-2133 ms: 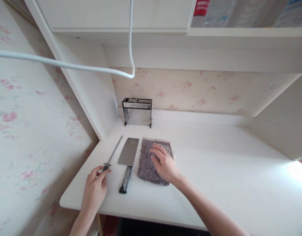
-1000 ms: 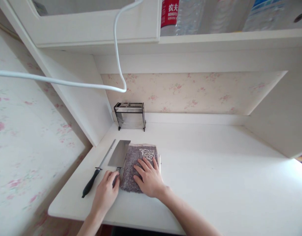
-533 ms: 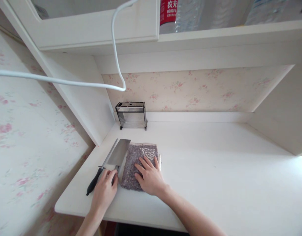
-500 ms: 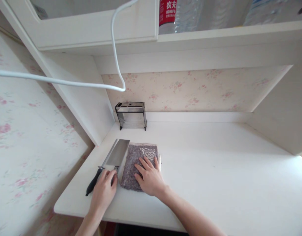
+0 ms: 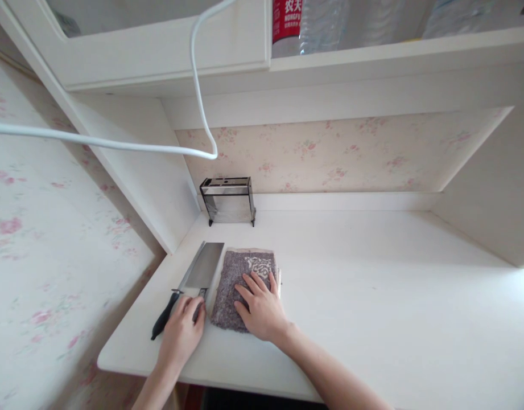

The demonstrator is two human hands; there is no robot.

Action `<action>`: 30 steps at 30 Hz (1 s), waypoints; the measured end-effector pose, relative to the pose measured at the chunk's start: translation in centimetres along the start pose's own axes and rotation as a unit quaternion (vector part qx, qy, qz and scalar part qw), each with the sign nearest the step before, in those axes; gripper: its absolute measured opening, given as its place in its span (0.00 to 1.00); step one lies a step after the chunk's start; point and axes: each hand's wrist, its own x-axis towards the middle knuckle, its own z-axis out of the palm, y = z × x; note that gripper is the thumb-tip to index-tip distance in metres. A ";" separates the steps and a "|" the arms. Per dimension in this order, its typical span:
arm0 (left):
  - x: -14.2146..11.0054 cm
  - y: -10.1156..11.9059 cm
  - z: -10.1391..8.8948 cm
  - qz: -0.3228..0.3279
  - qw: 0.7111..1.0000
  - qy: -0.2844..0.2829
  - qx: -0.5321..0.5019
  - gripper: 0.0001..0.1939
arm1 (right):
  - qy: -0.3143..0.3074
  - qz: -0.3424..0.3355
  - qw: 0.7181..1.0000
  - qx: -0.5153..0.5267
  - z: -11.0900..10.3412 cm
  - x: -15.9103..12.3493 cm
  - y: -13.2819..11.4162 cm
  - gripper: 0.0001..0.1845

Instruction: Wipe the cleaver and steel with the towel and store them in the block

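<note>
My left hand [image 5: 184,329] is closed around the handle of a cleaver [image 5: 205,266], whose broad blade lies on the white desk and points away from me. Just left of it lies a slim tool with a black handle [image 5: 163,318] and a small guard, looking like a sharpening steel; the cleaver partly covers its shaft. My right hand [image 5: 262,307] rests flat with fingers spread on a folded grey-brown towel [image 5: 230,290] with a pale pattern. A light edge of something shows beneath the towel's right side.
A knife block [image 5: 227,200] with clear sides and a black frame stands at the back left of the desk [image 5: 364,296]. A white cable [image 5: 151,147] hangs across the upper left. Overhead, a shelf [image 5: 372,54] holds plastic bottles [image 5: 324,25].
The view has shifted very slightly. Both hands, the cleaver and the towel keep practically the same places.
</note>
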 end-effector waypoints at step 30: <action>0.2 1.3 -0.6 0.002 1.000 -0.009 -0.005 0.08 | 0.005 0.012 1.000 0.004 0.6 0.8 -0.3 0.24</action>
